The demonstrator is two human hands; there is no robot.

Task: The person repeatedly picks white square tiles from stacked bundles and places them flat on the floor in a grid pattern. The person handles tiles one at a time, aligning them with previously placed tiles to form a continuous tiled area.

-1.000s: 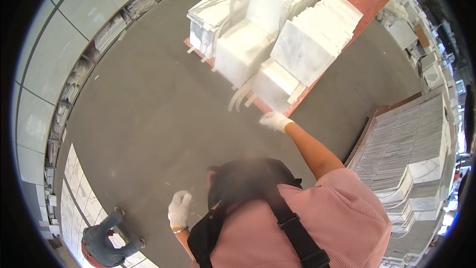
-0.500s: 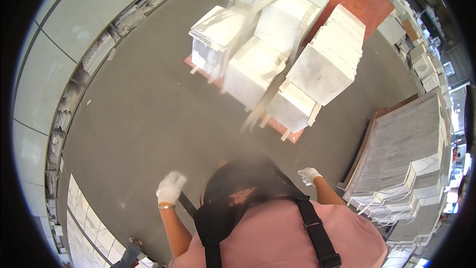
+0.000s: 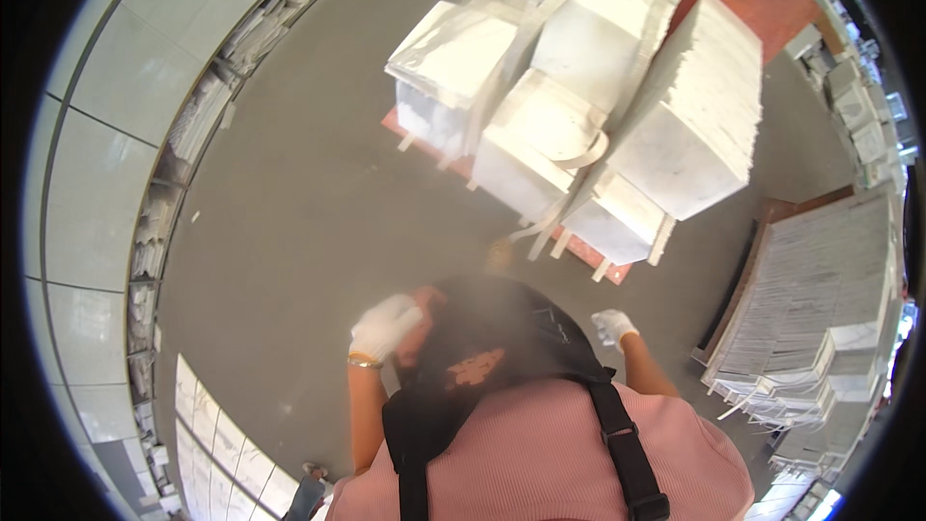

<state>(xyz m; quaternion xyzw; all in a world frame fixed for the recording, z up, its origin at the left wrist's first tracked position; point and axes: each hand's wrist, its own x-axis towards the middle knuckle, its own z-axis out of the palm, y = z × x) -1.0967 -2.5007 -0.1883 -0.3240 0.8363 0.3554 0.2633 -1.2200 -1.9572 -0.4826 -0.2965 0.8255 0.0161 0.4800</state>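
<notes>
My left hand, in a white glove with a bracelet at the wrist, is beside the black strapped gear on my front. Motion blurs its fingers, and it overlaps an orange-pink patch that I cannot make out. On the other side, my right hand, also gloved in white, hangs over the floor with its fingers curled in. Nothing shows in it. Ahead of both hands, apart from them, stand stacks of white marble slabs on a red pallet.
Pale straps hang off the stacks toward the grey floor. At right stands another load of thin slabs. Large pale panels line the left side, with stone pieces along their foot. White tiles are at lower left.
The marble stacks now appear larger and farther right. My left hand has moved right, closer to the black gear. My right hand's fingers have curled in more.
</notes>
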